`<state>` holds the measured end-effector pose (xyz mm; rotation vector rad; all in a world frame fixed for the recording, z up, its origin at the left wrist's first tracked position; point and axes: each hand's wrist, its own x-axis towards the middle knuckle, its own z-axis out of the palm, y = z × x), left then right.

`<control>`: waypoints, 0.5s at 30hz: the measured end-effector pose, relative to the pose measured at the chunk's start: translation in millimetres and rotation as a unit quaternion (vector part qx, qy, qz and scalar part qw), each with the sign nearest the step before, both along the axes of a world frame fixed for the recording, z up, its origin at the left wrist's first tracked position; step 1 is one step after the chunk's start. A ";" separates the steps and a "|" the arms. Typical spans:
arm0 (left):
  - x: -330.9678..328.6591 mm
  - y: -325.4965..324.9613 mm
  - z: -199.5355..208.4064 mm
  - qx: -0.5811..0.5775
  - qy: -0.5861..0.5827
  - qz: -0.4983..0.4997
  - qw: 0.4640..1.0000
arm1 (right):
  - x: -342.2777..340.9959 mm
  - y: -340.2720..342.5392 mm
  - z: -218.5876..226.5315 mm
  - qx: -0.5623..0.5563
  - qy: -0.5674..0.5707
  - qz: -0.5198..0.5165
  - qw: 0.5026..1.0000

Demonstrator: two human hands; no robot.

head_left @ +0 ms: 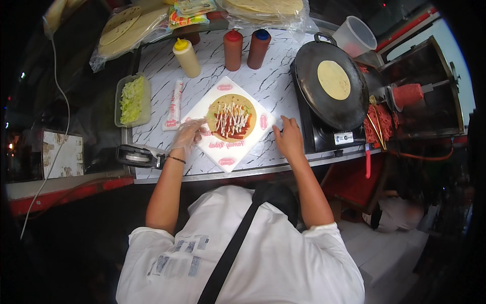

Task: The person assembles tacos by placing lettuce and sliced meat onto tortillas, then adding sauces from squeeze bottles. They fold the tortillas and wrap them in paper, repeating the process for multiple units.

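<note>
I am looking straight down on a white marble-patterned counter that fills the middle of the view. At about two o'clock from its centre sits a black round pan on a stove, with one plain flatbread lying flat in it. Past the pan, at three o'clock, a red block of meat stands on a spit. At twelve and eleven o'clock are bags of flatbreads, stacked at the counter's far edge.

In the centre lies a square white paper sheet, turned like a diamond. On it rests the open wrap, a round flatbread covered with red sauce and white sauce lines. My left hand, in a clear plastic glove, is at eight o'clock from the wrap, fingers loosely curled and touching its near-left edge; it grips nothing that I can make out. My bare right hand is at four o'clock from the wrap, open, fingers spread, resting on the right corner of the paper.

At nine o'clock a clear tub of shredded cabbage sits at the counter's left edge, and a white tube lies between it and the paper. At twelve o'clock stand three squeeze bottles: a yellow bottle, a red bottle and a blue-capped bottle.
</note>
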<state>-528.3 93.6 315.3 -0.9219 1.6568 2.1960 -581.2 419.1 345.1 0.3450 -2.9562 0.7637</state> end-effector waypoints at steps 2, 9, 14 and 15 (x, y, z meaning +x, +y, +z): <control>-0.4 -2.0 0.2 0.044 -0.015 0.002 0.999 | -17.6 -17.3 -17.6 0.032 -0.034 -0.067 0.997; -11.3 -1.2 -29.8 -0.069 0.077 -0.024 0.994 | -36.1 -41.1 -21.1 -0.093 -0.072 -0.005 0.993; -17.3 15.5 -39.8 -0.364 0.180 -0.049 0.912 | -30.6 -50.1 -17.0 -0.110 -0.054 0.042 0.992; -17.9 18.2 -38.6 -0.386 0.183 -0.067 0.902 | -30.4 -50.2 -17.6 -0.109 -0.047 0.050 0.992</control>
